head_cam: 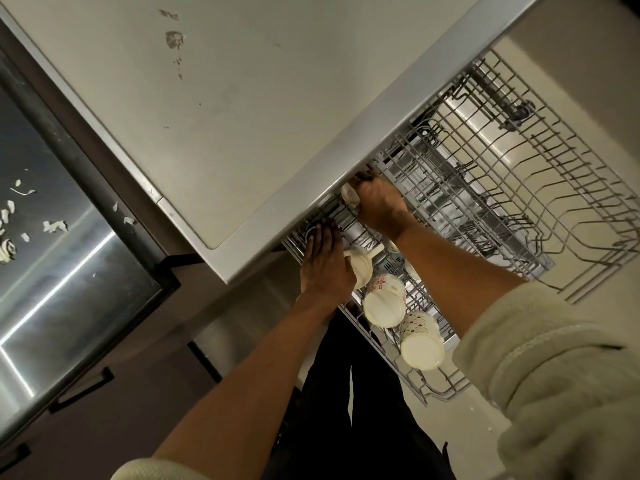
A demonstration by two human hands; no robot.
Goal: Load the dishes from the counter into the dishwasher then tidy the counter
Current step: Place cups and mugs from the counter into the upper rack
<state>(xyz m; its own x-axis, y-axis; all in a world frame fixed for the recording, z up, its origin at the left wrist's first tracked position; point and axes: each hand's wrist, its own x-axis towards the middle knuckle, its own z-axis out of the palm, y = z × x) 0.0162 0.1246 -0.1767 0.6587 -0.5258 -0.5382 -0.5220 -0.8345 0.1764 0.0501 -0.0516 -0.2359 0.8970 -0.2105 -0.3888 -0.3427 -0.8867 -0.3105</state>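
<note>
**Both hands at the back of the dishwasher's upper rack**

The grey wire upper rack point(491, 188) of the dishwasher stands pulled out from under the pale grey desk point(214, 109), its rear end tucked beneath the desk's front edge; the right hand point(379, 202) reaches to that rear end with its fingers curled round a small cream cup point(349, 195), held just under the desk's edge; the left hand point(327, 263) lies nearer the rack's left rim, fingers fairly straight and pointing in under the desk, its side touching a plain cream mug point(362, 265) that sits in the rack; whether it grips anything I cannot tell.

Along the same left rim of the rack, towards its front corner, two more mugs lie mouth-down with their pale bases showing: a cream mug with red markings point(384, 299), and just beside it a cream mug with a dark dotted pattern point(420, 341); the rest of the rack shows bare wire prongs.

Cream fleece sleeves point(554, 368) are pushed up both forearms; on the desk's far part are a few dried smears point(175, 39); at the left, a steel sink point(52, 237) holds scattered white scraps.
</note>
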